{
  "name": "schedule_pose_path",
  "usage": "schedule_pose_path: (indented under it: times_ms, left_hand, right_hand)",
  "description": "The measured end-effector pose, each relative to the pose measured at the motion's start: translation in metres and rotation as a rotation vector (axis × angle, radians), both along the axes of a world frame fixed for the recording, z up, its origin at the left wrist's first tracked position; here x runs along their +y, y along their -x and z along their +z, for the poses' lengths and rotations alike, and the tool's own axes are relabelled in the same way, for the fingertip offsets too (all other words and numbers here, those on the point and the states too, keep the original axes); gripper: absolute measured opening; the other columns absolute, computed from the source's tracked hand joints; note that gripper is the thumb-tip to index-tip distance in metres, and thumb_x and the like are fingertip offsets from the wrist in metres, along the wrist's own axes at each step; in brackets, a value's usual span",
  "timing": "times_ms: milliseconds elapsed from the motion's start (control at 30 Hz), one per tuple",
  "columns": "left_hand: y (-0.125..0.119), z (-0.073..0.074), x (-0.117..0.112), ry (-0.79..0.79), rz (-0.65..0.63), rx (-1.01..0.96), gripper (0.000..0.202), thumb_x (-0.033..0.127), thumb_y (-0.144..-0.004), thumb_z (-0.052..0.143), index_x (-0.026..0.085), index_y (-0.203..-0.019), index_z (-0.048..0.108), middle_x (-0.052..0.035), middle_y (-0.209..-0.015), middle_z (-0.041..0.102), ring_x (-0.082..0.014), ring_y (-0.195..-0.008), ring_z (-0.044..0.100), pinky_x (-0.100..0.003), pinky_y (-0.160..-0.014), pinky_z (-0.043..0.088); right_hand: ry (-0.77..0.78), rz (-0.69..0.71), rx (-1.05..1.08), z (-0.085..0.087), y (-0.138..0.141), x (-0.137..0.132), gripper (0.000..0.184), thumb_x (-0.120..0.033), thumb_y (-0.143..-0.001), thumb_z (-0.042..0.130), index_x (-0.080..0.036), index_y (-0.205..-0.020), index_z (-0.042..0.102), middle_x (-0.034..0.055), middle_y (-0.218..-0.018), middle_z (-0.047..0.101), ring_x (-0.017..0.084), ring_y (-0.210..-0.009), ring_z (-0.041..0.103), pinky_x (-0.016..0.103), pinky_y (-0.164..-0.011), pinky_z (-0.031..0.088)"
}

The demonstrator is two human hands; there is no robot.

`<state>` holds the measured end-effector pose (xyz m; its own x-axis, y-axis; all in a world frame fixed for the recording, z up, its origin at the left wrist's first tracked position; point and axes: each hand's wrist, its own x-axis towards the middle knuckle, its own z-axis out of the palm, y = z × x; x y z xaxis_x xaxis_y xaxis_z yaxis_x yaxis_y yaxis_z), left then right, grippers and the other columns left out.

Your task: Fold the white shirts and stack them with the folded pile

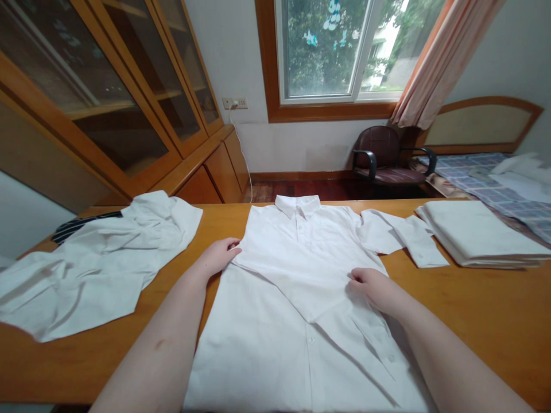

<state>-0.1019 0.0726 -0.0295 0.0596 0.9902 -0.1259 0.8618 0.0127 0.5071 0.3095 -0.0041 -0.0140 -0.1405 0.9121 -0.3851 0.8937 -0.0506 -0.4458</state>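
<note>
From where I stand, a white shirt [275, 344] lies front up on the wooden table [495, 332], its collar [307, 205] at the far end. The person's left hand [220, 256] is at the shirt's left edge, below the shoulder, thumb and fingers bent close to the cloth; whether they grip it, I cannot tell. The right hand [372, 287] is curled on the right half of the shirt, pinching cloth between thumb and fingers. One sleeve [344, 344] crosses the shirt's front on a slant, down towards the lower right; the other sleeve [381, 231] sticks out from the shirt's right side, bent, its cuff near a folded white pile [477, 229]. Left of the shirt sprawls a rumpled white cloth [103, 252], with a dark striped cloth [86, 225] showing at its far side. Beyond the shirt I see a brown chair [382, 148] and a window [321, 63].
</note>
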Motion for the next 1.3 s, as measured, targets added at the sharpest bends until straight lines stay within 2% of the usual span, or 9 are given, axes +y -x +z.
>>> schedule_pose_path:
  times_ms: [200,400,567,800,867,967,1133,1200,1300]
  left_hand:
    - [-0.01,0.006,-0.004,0.016,0.009,0.087,0.027,0.035,-0.072,0.052,0.019,-0.091,0.063,-0.0042,-0.086,0.068,-0.0216,-0.078,0.062,-0.029,-0.069,0.044]
    - [-0.022,-0.001,0.001,-0.156,0.18,-0.002,0.034,0.036,-0.086,0.035,0.021,-0.106,0.058,-0.0069,-0.104,0.065,-0.0224,-0.097,0.059,-0.031,-0.081,0.043]
    - [-0.026,-0.006,0.006,-0.106,0.167,-0.025,0.034,0.037,-0.081,0.046,0.022,-0.11,0.055,-0.0037,-0.09,0.066,-0.0198,-0.081,0.06,-0.029,-0.07,0.043]
    - [-0.024,-0.009,0.007,-0.132,0.116,-0.092,0.036,0.036,-0.079,0.049,0.021,-0.111,0.052,0.0,-0.082,0.062,-0.0149,-0.071,0.058,-0.026,-0.066,0.044]
    - [-0.024,-0.007,0.005,-0.137,0.093,-0.084,0.039,0.036,-0.077,0.051,0.021,-0.113,0.053,-0.0006,-0.087,0.062,-0.0154,-0.075,0.059,-0.026,-0.07,0.046]
    - [-0.024,-0.006,0.003,-0.143,0.007,-0.088,0.045,0.033,-0.075,0.052,0.022,-0.119,0.055,-0.0036,-0.104,0.063,-0.0182,-0.092,0.059,-0.029,-0.084,0.046]
    - [-0.019,-0.009,0.005,-0.134,-0.082,-0.051,0.054,0.03,-0.076,0.05,0.022,-0.13,0.051,-0.0056,-0.126,0.056,-0.0213,-0.11,0.053,-0.032,-0.096,0.04]
    - [-0.017,-0.011,0.006,-0.153,-0.101,-0.052,0.058,0.029,-0.075,0.05,0.02,-0.132,0.048,-0.0062,-0.13,0.052,-0.0213,-0.113,0.051,-0.031,-0.098,0.039]
    - [-0.016,-0.011,0.006,-0.175,-0.094,-0.038,0.066,0.03,-0.073,0.053,0.018,-0.137,0.041,-0.0076,-0.127,0.054,-0.0214,-0.105,0.055,-0.032,-0.094,0.042]
  right_hand:
    - [-0.03,-0.024,-0.033,0.0,-0.001,0.001,0.019,-0.028,-0.079,0.046,-0.017,-0.065,0.054,0.0019,-0.065,0.058,0.013,-0.061,0.048,0.024,-0.054,0.025]
    - [-0.017,-0.04,-0.054,0.002,0.001,0.0,0.018,-0.028,-0.078,0.047,-0.017,-0.068,0.057,0.0027,-0.067,0.06,0.013,-0.062,0.048,0.024,-0.053,0.025]
    - [-0.03,-0.036,-0.05,-0.001,0.0,0.001,0.018,-0.027,-0.078,0.046,-0.017,-0.066,0.056,0.0022,-0.065,0.059,0.013,-0.061,0.049,0.025,-0.054,0.025]
    - [-0.044,-0.039,-0.054,0.002,0.0,0.001,0.017,-0.026,-0.077,0.046,-0.018,-0.064,0.053,0.002,-0.064,0.058,0.013,-0.061,0.049,0.025,-0.053,0.025]
    - [-0.04,-0.044,-0.057,0.003,-0.001,0.002,0.017,-0.026,-0.077,0.046,-0.018,-0.064,0.054,0.0021,-0.064,0.058,0.013,-0.061,0.049,0.024,-0.054,0.026]
    - [-0.043,-0.043,-0.063,0.002,-0.003,0.003,0.018,-0.027,-0.078,0.046,-0.018,-0.064,0.054,0.0023,-0.065,0.059,0.013,-0.062,0.05,0.024,-0.055,0.027]
    - [-0.028,-0.049,-0.072,0.001,-0.005,0.004,0.018,-0.027,-0.078,0.046,-0.018,-0.066,0.055,0.0029,-0.066,0.06,0.014,-0.062,0.051,0.025,-0.055,0.026]
    - [-0.03,-0.05,-0.072,0.001,-0.004,0.003,0.018,-0.027,-0.078,0.046,-0.018,-0.066,0.055,0.0031,-0.067,0.06,0.014,-0.062,0.051,0.025,-0.055,0.026]
    - [-0.032,-0.054,-0.077,0.002,-0.004,0.003,0.019,-0.027,-0.078,0.046,-0.018,-0.066,0.056,0.0034,-0.067,0.061,0.014,-0.062,0.051,0.025,-0.055,0.027]
